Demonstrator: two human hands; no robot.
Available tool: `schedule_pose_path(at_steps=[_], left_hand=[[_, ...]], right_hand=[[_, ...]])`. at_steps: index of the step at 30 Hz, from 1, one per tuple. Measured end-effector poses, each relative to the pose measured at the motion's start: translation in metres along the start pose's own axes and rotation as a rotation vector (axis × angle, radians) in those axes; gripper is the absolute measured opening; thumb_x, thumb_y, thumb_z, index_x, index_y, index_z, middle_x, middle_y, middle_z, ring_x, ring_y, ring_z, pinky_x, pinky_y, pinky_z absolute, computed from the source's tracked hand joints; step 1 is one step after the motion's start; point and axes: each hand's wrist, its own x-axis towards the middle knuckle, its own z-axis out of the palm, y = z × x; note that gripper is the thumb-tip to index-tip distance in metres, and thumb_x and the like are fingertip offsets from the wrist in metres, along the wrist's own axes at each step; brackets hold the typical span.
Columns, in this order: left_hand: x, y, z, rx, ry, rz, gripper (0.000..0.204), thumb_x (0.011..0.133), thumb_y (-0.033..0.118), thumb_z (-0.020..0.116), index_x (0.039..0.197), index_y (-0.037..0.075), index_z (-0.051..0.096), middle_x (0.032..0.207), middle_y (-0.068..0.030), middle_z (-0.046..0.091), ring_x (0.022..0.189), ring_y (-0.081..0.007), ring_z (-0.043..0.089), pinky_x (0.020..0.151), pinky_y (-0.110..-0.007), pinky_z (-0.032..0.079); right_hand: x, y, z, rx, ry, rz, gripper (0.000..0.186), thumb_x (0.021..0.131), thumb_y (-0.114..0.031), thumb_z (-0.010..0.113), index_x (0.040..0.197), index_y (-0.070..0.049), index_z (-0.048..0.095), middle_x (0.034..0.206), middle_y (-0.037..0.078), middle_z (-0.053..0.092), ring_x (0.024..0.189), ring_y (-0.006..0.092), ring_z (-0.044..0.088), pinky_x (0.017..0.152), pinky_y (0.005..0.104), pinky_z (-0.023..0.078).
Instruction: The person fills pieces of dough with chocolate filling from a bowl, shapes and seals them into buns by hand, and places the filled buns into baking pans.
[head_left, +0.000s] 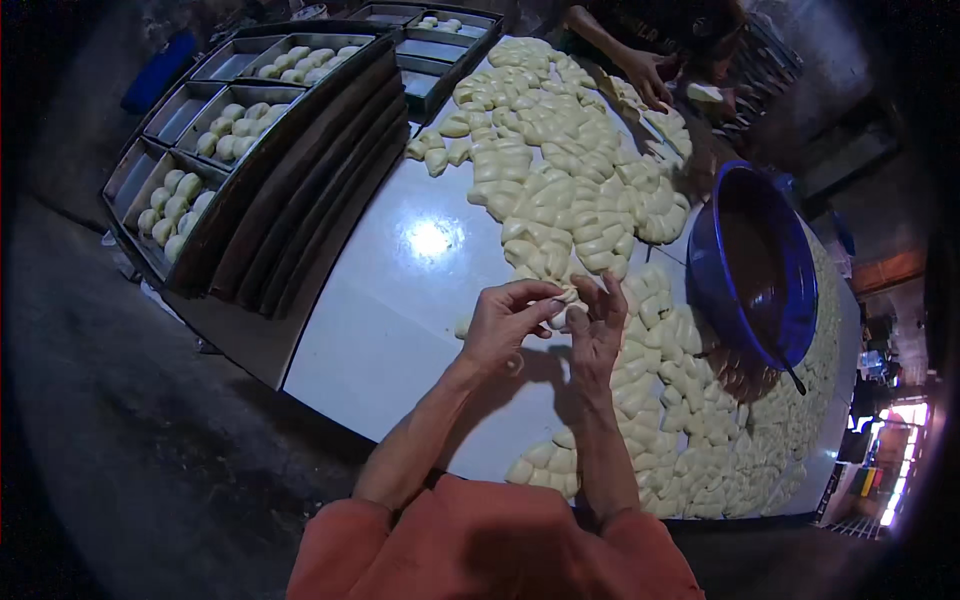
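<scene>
A small piece of pale dough (565,312) is pinched between my two hands above the white table. My left hand (508,322) is closed on it from the left, thumb and forefinger at its edge. My right hand (597,335) grips it from the other side with bent fingers, which partly hide it. Just beyond my fingertips, many pale dough pieces (545,185) lie pressed close together over the tabletop (390,290). More dough pieces (690,400) spread to the right of my right forearm.
A blue basin (703,245) holds brown filling, with a dark utensil handle (793,378) over its rim. Stacked metal trays (183,112) with round dough balls (178,207) stand at the left. Across the table, another person's hand (648,78) is near a long blade-like tool (668,140).
</scene>
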Motion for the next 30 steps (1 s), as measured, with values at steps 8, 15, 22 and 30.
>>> schedule_pose_path(at_steps=[8,15,22,30], left_hand=[[-0.018,0.003,0.006,-0.053,-0.001,-0.143,0.025,0.093,0.018,0.069,0.111,0.000,0.068,0.093,-0.0063,0.070,0.078,-0.0105,0.064,0.066,-0.025,0.054],[-0.014,-0.002,-0.024,0.218,0.091,-0.131,0.026,0.090,0.019,0.072,0.104,-0.002,0.071,0.092,-0.0086,0.071,0.080,-0.0119,0.066,0.069,-0.025,0.055],[-0.041,-0.002,-0.029,0.507,0.274,-0.085,0.040,0.096,0.024,0.063,0.131,0.004,0.059,0.102,-0.0106,0.070,0.076,-0.0116,0.066,0.059,-0.027,0.053],[-0.083,-0.021,-0.030,0.943,0.086,0.120,0.040,0.085,0.020,0.071,0.119,0.001,0.063,0.109,-0.0155,0.067,0.080,-0.0266,0.068,0.074,-0.035,0.054]], right_hand=[[0.005,0.020,-0.014,-0.236,-0.046,-0.118,0.024,0.092,-0.014,0.072,0.077,-0.001,0.057,0.075,0.000,0.055,0.068,0.0067,0.048,0.059,0.0227,0.040],[-0.013,-0.016,-0.014,-0.546,-0.381,-0.074,0.028,0.086,-0.010,0.072,0.112,-0.002,0.065,0.104,0.012,0.066,0.085,0.0172,0.063,0.076,0.0283,0.052],[-0.029,0.003,-0.018,-0.302,-0.225,0.570,0.026,0.090,-0.013,0.065,0.110,0.005,0.065,0.096,0.008,0.066,0.081,0.0138,0.059,0.072,0.0262,0.049],[-0.030,-0.019,-0.018,-0.869,-0.699,0.376,0.030,0.095,-0.020,0.056,0.117,-0.001,0.064,0.101,0.017,0.066,0.091,0.0294,0.065,0.080,0.0373,0.050]])
